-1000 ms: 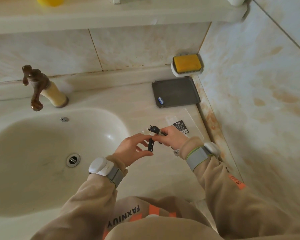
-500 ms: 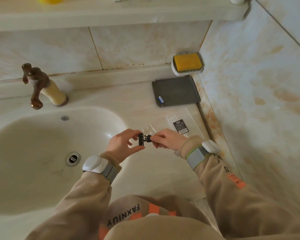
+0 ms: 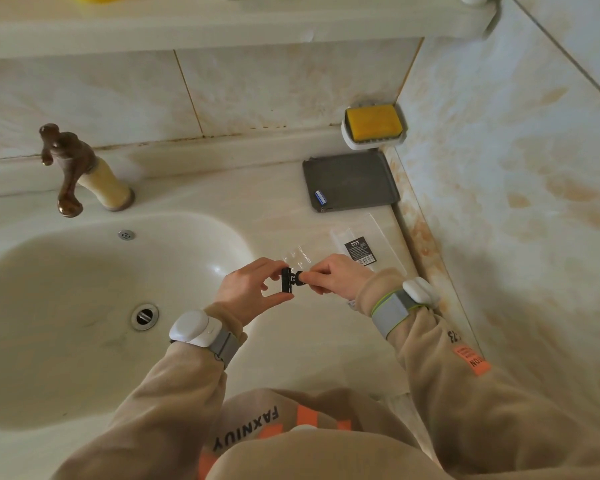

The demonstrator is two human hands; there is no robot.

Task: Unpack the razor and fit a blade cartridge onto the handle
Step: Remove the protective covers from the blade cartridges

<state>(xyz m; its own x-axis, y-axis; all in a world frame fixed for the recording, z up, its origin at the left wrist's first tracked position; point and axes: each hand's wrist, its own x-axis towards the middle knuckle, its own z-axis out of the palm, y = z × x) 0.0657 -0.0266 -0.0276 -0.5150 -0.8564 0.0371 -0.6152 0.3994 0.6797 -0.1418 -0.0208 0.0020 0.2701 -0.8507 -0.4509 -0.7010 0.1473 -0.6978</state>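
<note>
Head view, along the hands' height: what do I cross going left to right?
Sink basin → left hand → blade cartridge → right hand → wall tiles.

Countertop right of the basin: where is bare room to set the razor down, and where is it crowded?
Bare: the countertop strip below the hands, between the basin and the right wall, and the patch between basin and grey tray. Crowded: the clear packaging right of the right hand, tray and soap dish behind.

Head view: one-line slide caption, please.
Left hand presses black blade cartridge onto razor handle gripped by right hand, beside sink.
</note>
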